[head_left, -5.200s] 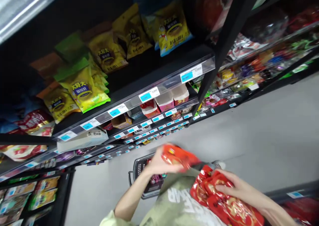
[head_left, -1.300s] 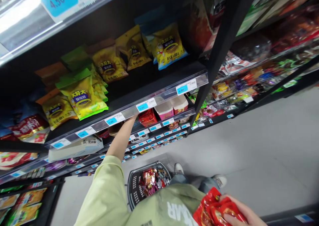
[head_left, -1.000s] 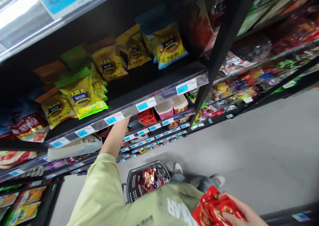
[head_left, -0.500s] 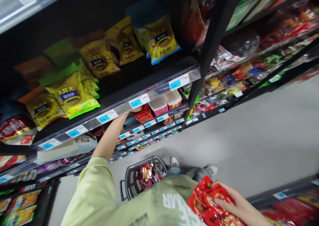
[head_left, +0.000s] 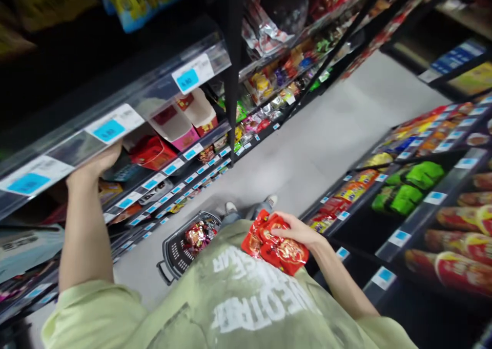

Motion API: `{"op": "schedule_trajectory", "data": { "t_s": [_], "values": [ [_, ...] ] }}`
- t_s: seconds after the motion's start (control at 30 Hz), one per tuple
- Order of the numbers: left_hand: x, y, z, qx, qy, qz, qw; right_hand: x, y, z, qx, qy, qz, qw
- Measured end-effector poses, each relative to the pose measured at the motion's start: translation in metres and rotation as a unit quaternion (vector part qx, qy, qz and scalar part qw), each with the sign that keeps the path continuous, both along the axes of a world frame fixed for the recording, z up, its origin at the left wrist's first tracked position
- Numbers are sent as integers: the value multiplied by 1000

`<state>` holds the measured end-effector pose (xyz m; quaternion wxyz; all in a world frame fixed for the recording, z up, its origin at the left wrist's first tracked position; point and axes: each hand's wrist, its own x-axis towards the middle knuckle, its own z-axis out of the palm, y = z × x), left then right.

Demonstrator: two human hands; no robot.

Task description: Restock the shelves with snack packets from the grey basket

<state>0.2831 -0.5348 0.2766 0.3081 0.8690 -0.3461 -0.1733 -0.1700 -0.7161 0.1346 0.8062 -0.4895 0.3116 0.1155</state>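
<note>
My left hand [head_left: 98,160] reaches in beneath the edge of the upper shelf [head_left: 161,100], at the left of the view. Its fingers are hidden by the shelf lip and price tags. Just right of it on the lower shelf is a red box or packet [head_left: 154,153], with a gap between them. In front of my shirt, my right hand [head_left: 294,230] grips several glossy red snack packets [head_left: 286,254], thumb on top. Their food pictures face up.
A black shopping basket [head_left: 169,254] holding shiny packets stands on the floor near my feet. Open cartons [head_left: 179,126] sit on the lower left shelf. Another rack with green packets [head_left: 409,187] and red-yellow packs [head_left: 461,269] runs along the right. Grey aisle floor [head_left: 307,139] lies between.
My view has swung to the right, bringing the right-hand rack into sight. My left hand now sits farther left of the red box. The red packets are still in my right hand.
</note>
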Motion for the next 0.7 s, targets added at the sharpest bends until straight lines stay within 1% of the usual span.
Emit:
{"op": "schedule_trajectory", "data": {
  "t_s": [0.03,0.07,0.1,0.13,0.17,0.2,0.23,0.27,0.3,0.33,0.37,0.43,0.47,0.53,0.6,0.67,0.7],
  "values": [
    [-8,2,-8,0,-59,22,998,-2,0,-3,-1,-9,0,1000],
    [-23,8,-16,-2,-133,44,990,-3,0,-4,-3,-17,2,1000],
    [-44,15,-26,-6,-226,73,971,-4,0,-5,-6,-21,2,1000],
    [-70,22,-37,-12,-264,56,963,-3,0,-5,-10,-25,5,1000],
    [-100,28,-48,-40,-272,47,960,-2,1,-5,-13,-26,9,1000],
    [-133,32,-60,-65,-239,32,968,0,1,-4,-18,-28,16,999],
    [-165,33,-73,-54,-152,-4,987,3,0,-2,-23,-31,26,999],
    [-195,30,-85,-27,-40,-42,998,6,0,-1,-30,-37,38,998],
    [-221,25,-96,5,86,-101,991,10,-1,1,-38,-45,52,997],
    [-242,18,-106,29,193,-150,969,14,-2,3,-48,-56,67,995],
    [-258,11,-115,43,267,-186,945,18,-2,4,-56,-65,81,993],
    [-274,-1,-128,37,361,-217,906,23,-4,6,-65,-73,106,990],
    [-276,-4,-133,19,390,-220,894,25,-5,7,-68,-69,112,989],
    [-273,-3,-139,-27,430,-210,878,26,-5,8,-69,-53,113,990],
    [-265,4,-142,-52,444,-191,874,23,-5,6,-72,-43,106,991],
    [-253,13,-144,-43,437,-172,882,20,-4,4,-77,-41,103,991],
    [-246,15,-144,-32,428,-176,886,19,-3,4,-83,-45,105,990]
  ]
}}
